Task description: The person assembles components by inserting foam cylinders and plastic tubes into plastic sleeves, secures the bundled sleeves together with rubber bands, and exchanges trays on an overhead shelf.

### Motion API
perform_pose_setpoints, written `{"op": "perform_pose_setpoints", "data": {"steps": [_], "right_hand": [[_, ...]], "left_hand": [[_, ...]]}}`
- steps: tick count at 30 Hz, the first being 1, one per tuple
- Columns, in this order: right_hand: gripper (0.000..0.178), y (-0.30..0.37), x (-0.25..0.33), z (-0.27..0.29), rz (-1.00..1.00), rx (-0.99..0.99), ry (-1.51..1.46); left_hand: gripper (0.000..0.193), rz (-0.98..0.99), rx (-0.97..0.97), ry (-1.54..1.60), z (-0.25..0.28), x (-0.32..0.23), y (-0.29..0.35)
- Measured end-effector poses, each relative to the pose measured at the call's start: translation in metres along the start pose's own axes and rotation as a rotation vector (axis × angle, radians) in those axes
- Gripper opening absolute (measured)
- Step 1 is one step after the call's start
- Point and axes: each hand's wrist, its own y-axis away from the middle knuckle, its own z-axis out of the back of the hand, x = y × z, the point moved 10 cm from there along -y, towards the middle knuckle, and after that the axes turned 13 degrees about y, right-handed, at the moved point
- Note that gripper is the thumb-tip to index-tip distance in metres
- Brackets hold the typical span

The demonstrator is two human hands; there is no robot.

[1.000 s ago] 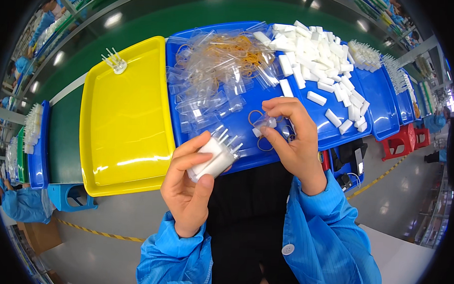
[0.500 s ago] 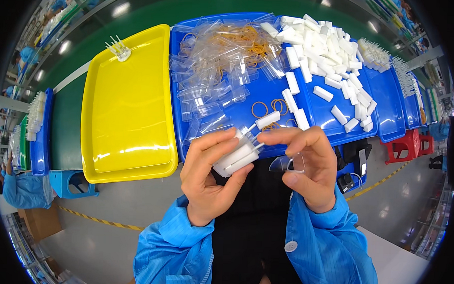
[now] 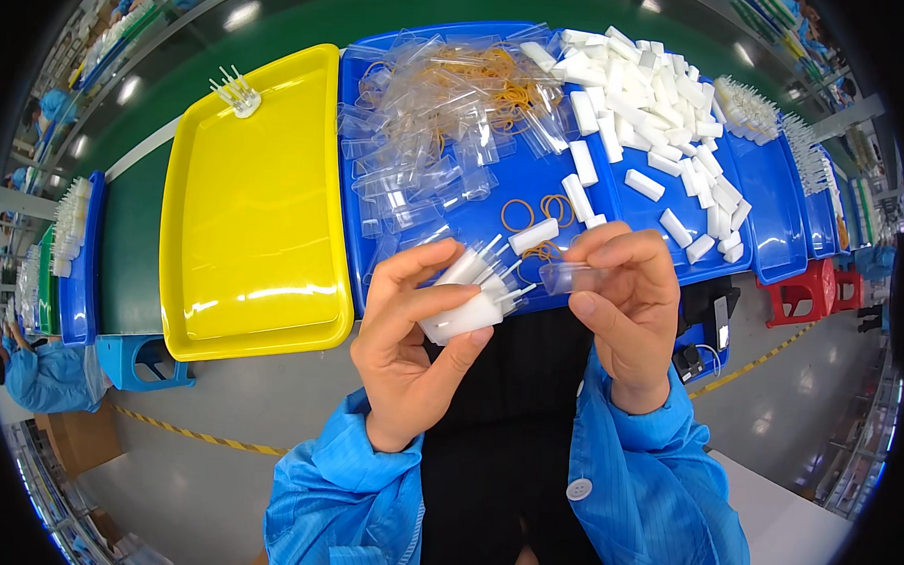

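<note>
At the far left, by 9 o'clock from the middle of my view, a narrow blue tray (image 3: 92,270) carries white pronged pieces (image 3: 69,231). Beyond it, between 8 and 9, I see a co-worker in a blue garment (image 3: 45,386). The dark green counter (image 3: 134,251) shows next, then a yellow tray (image 3: 255,216) towards 10 o'clock, with one white pronged piece (image 3: 241,104) standing near its 12 o'clock edge.

At 7 o'clock from my centre, the left hand (image 3: 407,346) is closed around a cluster of white blocks (image 3: 473,316), its thin prongs (image 3: 498,267) pointing to about 1 o'clock. Above it, at 11, clear plastic pieces (image 3: 407,151) heap up in a blue tray (image 3: 494,209), tangled with orange rubber bands (image 3: 501,80).

Towards 2 o'clock a single white block (image 3: 533,237) lies in that tray, a few loose bands (image 3: 517,216) near it. At 3, the right hand (image 3: 630,314) pinches a clear sleeve-like piece (image 3: 568,279) between thumb and fingers, its end just beside the prongs; I can't tell whether they touch.

Between 1 and 2, a big heap of white blocks (image 3: 652,105) fills much of the next blue tray (image 3: 638,224). Farthest right, at 3 o'clock, red stools (image 3: 802,293) stand on the floor.
</note>
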Motion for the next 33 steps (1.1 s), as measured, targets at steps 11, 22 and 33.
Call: {"op": "perform_pose_setpoints", "data": {"steps": [11, 22, 33], "right_hand": [[0.030, 0.003, -0.002, -0.005, 0.004, -0.025, -0.015], [0.036, 0.005, 0.003, -0.012, 0.096, 0.045, 0.181], [0.035, 0.003, 0.009, -0.015, 0.150, 0.016, 0.271]], "left_hand": [[0.027, -0.006, 0.030, -0.123, -0.004, 0.001, 0.002], [0.032, -0.001, -0.099, -0.171, 0.001, 0.001, 0.002], [0.031, -0.043, -0.024, -0.236, -0.003, -0.006, -0.001]]}}
